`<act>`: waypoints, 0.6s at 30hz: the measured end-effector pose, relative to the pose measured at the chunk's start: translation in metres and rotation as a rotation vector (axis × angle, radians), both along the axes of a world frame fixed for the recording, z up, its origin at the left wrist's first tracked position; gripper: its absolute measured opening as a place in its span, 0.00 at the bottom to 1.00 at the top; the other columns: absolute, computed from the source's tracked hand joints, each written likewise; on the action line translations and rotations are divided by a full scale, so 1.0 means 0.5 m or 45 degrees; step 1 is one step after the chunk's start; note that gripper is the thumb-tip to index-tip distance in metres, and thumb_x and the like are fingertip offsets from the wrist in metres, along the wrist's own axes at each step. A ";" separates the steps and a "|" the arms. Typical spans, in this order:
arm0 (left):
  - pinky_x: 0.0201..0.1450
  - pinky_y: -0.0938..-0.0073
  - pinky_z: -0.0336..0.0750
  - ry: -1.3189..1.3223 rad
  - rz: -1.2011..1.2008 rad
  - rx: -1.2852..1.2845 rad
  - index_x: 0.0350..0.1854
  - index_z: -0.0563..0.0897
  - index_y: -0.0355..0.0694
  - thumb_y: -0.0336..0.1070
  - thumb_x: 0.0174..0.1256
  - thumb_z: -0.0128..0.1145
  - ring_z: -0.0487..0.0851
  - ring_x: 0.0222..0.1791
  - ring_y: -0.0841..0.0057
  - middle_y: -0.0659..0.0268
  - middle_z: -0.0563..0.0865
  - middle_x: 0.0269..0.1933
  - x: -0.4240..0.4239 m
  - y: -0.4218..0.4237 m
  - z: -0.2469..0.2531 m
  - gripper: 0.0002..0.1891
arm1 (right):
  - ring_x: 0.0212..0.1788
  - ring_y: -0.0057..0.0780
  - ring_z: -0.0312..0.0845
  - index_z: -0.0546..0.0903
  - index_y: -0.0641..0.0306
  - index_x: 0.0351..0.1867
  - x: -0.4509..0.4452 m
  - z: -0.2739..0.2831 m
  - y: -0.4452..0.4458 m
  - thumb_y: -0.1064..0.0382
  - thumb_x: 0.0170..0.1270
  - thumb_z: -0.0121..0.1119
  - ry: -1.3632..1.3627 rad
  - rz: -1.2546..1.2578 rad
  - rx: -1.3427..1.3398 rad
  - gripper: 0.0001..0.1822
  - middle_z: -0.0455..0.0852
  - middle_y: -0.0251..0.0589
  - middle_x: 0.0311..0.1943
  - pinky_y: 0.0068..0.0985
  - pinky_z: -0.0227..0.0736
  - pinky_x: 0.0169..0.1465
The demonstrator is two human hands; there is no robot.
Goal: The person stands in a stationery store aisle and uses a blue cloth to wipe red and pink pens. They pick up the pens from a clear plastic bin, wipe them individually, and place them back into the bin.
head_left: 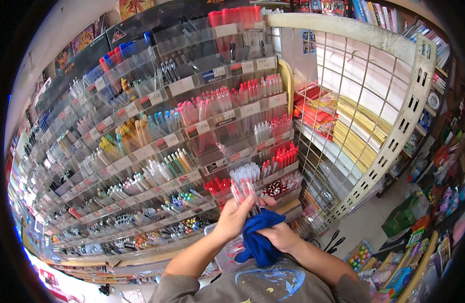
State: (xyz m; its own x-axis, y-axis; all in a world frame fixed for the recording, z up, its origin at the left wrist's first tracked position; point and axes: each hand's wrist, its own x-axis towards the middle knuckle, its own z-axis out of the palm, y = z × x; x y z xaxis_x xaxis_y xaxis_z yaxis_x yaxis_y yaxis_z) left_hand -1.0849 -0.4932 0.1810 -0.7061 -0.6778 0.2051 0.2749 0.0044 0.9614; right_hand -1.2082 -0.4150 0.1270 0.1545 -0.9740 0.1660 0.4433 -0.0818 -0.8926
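My left hand point(234, 216) grips a bunch of clear pens with red parts point(243, 189), held upright in front of the display rack. Bunched in my right hand point(281, 235) is a blue cloth point(260, 238), its upper fold against the lower ends of the pens. The loose part of the cloth hangs down in front of my shirt. Below my forearms, partly hidden by the cloth, sits a clear plastic box point(232, 253) with more red-marked pens inside. Just beyond the held bunch stand pens with white caps point(244, 172) in a rack compartment.
A tiered clear pen rack point(141, 151) with price labels fills the left and middle. Right of it stands a white metal grid panel point(349, 75), with yellow envelopes point(359, 128) on a shelf behind. A green box point(402, 216) rests on the floor at right.
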 end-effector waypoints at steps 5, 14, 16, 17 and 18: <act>0.46 0.63 0.76 0.283 0.236 0.191 0.38 0.72 0.37 0.46 0.70 0.44 0.83 0.38 0.62 0.53 0.83 0.34 0.029 -0.037 0.036 0.15 | 0.44 0.23 0.75 0.79 0.68 0.39 0.003 0.013 0.024 0.72 0.62 0.53 0.320 -0.078 -0.015 0.06 0.81 0.38 0.40 0.23 0.69 0.49; 0.50 0.71 0.72 -0.218 -0.126 -0.210 0.48 0.73 0.35 0.34 0.68 0.47 0.78 0.44 0.72 0.62 0.80 0.42 0.034 0.019 -0.032 0.11 | 0.43 0.28 0.77 0.78 0.67 0.41 -0.021 0.017 0.005 0.68 0.57 0.62 0.582 -0.612 -0.488 0.11 0.81 0.39 0.39 0.26 0.70 0.48; 0.57 0.69 0.67 -0.294 -0.102 -0.482 0.54 0.72 0.34 0.29 0.64 0.46 0.74 0.52 0.68 0.58 0.79 0.52 0.022 0.053 -0.071 0.15 | 0.42 0.30 0.78 0.79 0.67 0.41 -0.017 0.016 -0.002 0.67 0.57 0.62 0.604 -0.540 -0.532 0.11 0.82 0.40 0.39 0.27 0.70 0.48; 0.59 0.69 0.65 -0.403 -0.199 -0.445 0.56 0.71 0.34 0.28 0.64 0.47 0.72 0.54 0.70 0.59 0.77 0.54 0.030 0.046 -0.087 0.17 | 0.42 0.31 0.78 0.79 0.67 0.40 -0.014 0.014 0.000 0.67 0.57 0.62 0.594 -0.611 -0.555 0.10 0.82 0.41 0.38 0.27 0.70 0.48; 0.61 0.70 0.62 -0.515 -0.304 -0.402 0.58 0.69 0.34 0.28 0.65 0.47 0.70 0.56 0.72 0.59 0.76 0.56 0.042 0.038 -0.090 0.18 | 0.41 0.31 0.78 0.79 0.67 0.40 -0.009 0.009 0.003 0.67 0.58 0.61 0.581 -0.687 -0.570 0.10 0.82 0.41 0.38 0.27 0.71 0.48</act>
State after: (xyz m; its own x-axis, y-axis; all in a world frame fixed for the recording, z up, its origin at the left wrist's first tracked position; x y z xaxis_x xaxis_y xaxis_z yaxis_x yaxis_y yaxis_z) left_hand -1.0639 -0.4743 0.1360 -0.8967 -0.4393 0.0536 -0.0861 0.2919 0.9526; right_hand -1.2128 -0.4133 0.1315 -0.1680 -0.7904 0.5891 -0.1558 -0.5688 -0.8076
